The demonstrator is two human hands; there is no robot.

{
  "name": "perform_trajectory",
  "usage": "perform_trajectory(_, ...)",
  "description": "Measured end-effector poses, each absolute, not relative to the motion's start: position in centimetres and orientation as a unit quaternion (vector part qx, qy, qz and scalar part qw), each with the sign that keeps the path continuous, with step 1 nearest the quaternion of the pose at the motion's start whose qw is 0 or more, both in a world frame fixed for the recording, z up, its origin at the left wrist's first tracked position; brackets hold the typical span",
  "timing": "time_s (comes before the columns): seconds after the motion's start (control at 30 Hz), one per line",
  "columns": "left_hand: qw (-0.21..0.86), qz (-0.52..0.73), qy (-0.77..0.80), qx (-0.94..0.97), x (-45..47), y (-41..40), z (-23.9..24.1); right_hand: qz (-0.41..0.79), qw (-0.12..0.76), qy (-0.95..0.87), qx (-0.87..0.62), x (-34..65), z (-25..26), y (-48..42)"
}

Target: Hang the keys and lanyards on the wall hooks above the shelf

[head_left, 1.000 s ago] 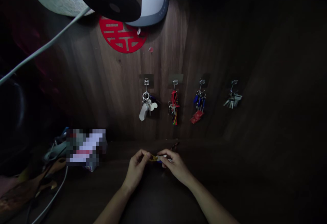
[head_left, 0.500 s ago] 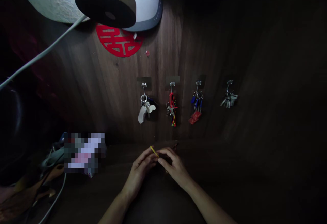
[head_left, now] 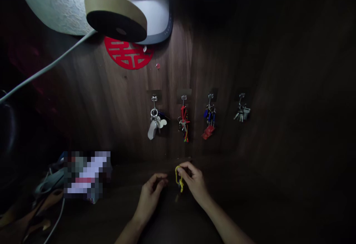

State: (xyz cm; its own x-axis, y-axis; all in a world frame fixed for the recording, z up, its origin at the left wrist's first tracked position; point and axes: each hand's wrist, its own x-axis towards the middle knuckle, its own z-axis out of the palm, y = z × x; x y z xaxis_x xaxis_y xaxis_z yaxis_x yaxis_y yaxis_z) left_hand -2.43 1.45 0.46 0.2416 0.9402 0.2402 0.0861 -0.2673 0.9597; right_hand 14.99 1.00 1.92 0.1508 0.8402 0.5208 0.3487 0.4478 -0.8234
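Observation:
Between the thumb and fingers of my right hand (head_left: 194, 180) is a loop of yellow cord (head_left: 181, 187), knotted at its lower end. Something small and dim dangles below the knot; I cannot make out whether it is a key. My left hand (head_left: 151, 194) is just left of the cord, apart from it, with its fingers bent and nothing visible in them. Above both hands, several bunches of keys hang from hooks on the wooden panel: one with a grey fob (head_left: 152, 129), one with red cord (head_left: 183, 112), one with blue tags (head_left: 211, 118), and a small bunch (head_left: 240, 115) at the right.
A lamp-like round base (head_left: 116, 6) with a white cable (head_left: 52, 65) juts out at the upper left. Behind it are a cap (head_left: 155, 14) and a red round paper-cut (head_left: 130, 55). Blurred-out packaging (head_left: 89, 177) and clutter lie on the left.
My left hand has let go of the yellow cord and moved away to the left. The cord now hangs from my right hand alone. The view has shifted slightly.

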Motion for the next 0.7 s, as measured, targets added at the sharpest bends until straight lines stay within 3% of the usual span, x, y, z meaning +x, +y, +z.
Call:
perform_trajectory(0.23,0.390,0.405,0.444,0.698,-2.6,2.3,-0.2,0.234,0.605,-0.590,-0.481,16.9,5.6,2.2)
perform_trajectory(0.7,0.380,0.372,0.438,0.725,-2.7,1.9,0.1,0.141,0.685,-0.564,-0.439,18.2,19.8,8.1)
